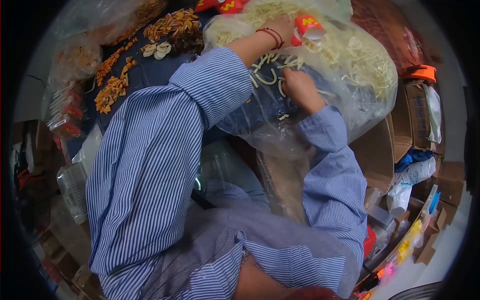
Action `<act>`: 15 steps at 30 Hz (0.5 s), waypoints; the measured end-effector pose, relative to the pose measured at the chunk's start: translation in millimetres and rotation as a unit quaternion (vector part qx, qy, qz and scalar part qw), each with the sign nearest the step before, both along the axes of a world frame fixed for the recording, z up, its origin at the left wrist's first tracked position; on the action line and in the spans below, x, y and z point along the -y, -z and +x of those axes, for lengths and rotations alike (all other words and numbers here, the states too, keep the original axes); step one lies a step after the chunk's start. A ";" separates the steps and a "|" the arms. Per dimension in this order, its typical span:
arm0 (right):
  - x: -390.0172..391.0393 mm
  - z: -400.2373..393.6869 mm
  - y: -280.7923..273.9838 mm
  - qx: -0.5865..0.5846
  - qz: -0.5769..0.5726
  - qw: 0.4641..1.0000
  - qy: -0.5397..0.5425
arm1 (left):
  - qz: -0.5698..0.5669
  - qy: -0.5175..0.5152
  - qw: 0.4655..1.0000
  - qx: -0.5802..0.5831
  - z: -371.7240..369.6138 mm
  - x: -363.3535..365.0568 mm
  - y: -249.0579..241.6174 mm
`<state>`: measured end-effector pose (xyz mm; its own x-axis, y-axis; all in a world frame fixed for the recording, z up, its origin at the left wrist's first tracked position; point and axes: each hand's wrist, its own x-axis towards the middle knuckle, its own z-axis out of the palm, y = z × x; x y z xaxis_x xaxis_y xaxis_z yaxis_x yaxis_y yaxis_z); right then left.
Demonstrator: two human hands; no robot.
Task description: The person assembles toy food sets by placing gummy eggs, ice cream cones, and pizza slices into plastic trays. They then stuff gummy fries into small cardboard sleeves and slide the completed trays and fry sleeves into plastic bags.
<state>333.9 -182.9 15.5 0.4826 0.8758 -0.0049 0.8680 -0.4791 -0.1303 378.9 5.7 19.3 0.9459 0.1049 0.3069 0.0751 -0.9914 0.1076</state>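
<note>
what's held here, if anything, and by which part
The left hand appears to hold the red paper carton with a yellow logo by its left side. Whether the right hand grips the pale curved strip cannot be told.

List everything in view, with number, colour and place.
Strips: many, cream, top and upper right
Plastic bag: one large, clear, around strips
Cartons: at least two, red and yellow, top
Small pieces: several piles, mostly orange, upper left
Dark pile: one, brown, top
Surface: one, dark blue, beneath piles
Cardboard boxes: several, brown, right
Left hand: one, red bracelets, beside carton
Right hand: one, bare, among strips
</note>
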 end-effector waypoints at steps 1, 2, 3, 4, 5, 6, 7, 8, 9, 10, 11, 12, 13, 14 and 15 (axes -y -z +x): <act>-0.9 2.0 -7.8 0.000 0.000 1.000 -0.004 | 0.000 -0.004 1.000 0.000 -5.2 0.2 -10.2; -1.8 6.8 -18.3 -0.030 0.028 0.999 -0.029 | -0.053 -0.009 0.998 -0.034 -7.9 -4.3 -23.6; -6.2 8.6 -25.8 -0.062 0.056 0.995 -0.055 | -0.105 -0.016 0.992 -0.067 -15.0 -8.7 -37.0; -14.5 6.5 -28.2 -0.064 0.058 0.994 -0.062 | -0.102 -0.024 0.992 -0.068 -22.0 -14.1 -40.3; -23.1 2.7 -29.5 -0.086 0.097 0.985 -0.117 | -0.114 -0.027 0.992 -0.051 -30.1 -24.4 -44.3; -29.3 -2.4 -29.4 -0.109 0.134 0.970 -0.168 | -0.127 -0.029 0.991 -0.035 -32.9 -38.7 -45.4; -32.5 -6.4 -28.1 -0.132 0.171 0.952 -0.217 | -0.140 -0.029 0.990 -0.019 -43.5 -47.0 -48.1; -36.6 -4.9 -21.7 -0.134 0.172 0.951 -0.220 | -0.151 -0.028 0.988 -0.001 -54.3 -55.6 -51.6; -43.2 -0.2 -11.6 -0.094 0.100 0.970 -0.202 | -0.161 -0.027 0.986 0.018 -72.2 -64.6 -57.6; -49.5 2.5 -6.9 -0.053 0.029 0.981 -0.183 | -0.170 -0.026 0.984 0.039 -92.6 -67.6 -65.9; -51.0 3.5 -8.7 -0.053 0.033 0.980 -0.188 | -0.178 -0.027 0.982 0.058 -118.9 -68.9 -74.9; -48.6 4.1 -11.6 -0.070 0.005 0.979 -0.191 | -0.187 -0.027 0.979 0.077 -159.7 -71.2 -83.6; -46.7 1.0 -14.8 -0.087 -0.025 0.977 -0.194 | -0.198 -0.027 0.975 0.096 -193.3 -67.0 -92.0; -45.3 -6.6 -22.6 -0.105 -0.035 0.980 -0.167 | -0.210 -0.027 0.971 0.116 -231.3 -56.6 -101.0; -41.7 -10.5 -21.0 -0.105 -0.038 0.979 -0.170 | -0.223 -0.026 0.965 0.136 -260.4 -47.2 -108.6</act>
<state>323.5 -141.2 36.5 0.1439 0.9791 -0.1440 0.9367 -0.1817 -0.2992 118.5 52.9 127.9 0.8270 0.3288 0.4560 0.0326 -0.8378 0.5450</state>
